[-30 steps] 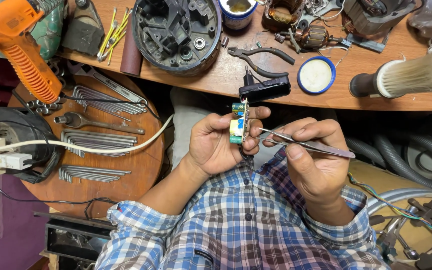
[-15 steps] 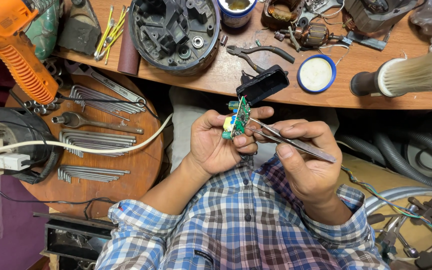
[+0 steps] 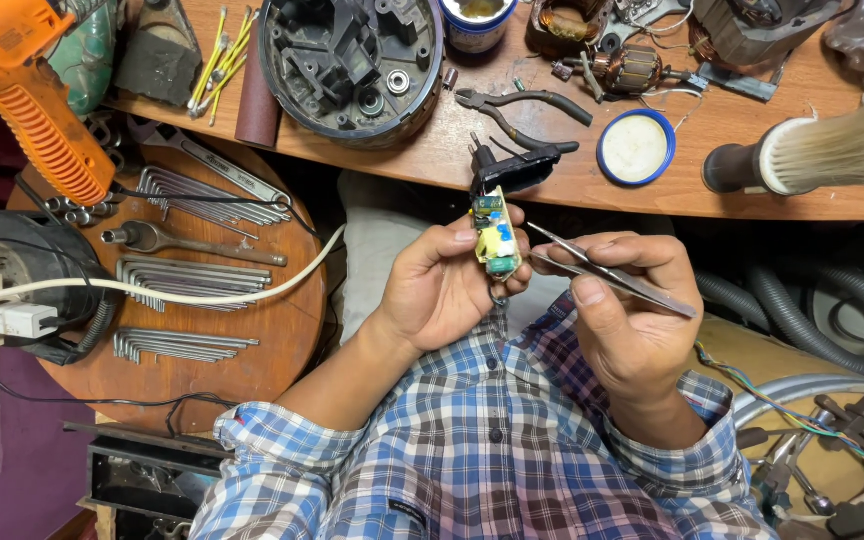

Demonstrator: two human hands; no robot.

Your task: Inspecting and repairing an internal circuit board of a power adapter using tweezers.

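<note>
Tweezers, the slim steel pair (image 3: 612,277), sit pinched in my right hand (image 3: 632,320), tips aimed at the small green circuit board with yellow and blue parts (image 3: 492,235). My left hand (image 3: 447,285) is closed around that board, holding it upright in mid-air just below the wooden bench edge (image 3: 552,185), with the black plastic plug housing (image 3: 514,170) touching its top end. I judge the main risk is the tips slipping across the board and bridging or bending a component. A loose left grip could let the board tip out, and then it would fall onto my blue checked shirt (image 3: 492,450).
</note>
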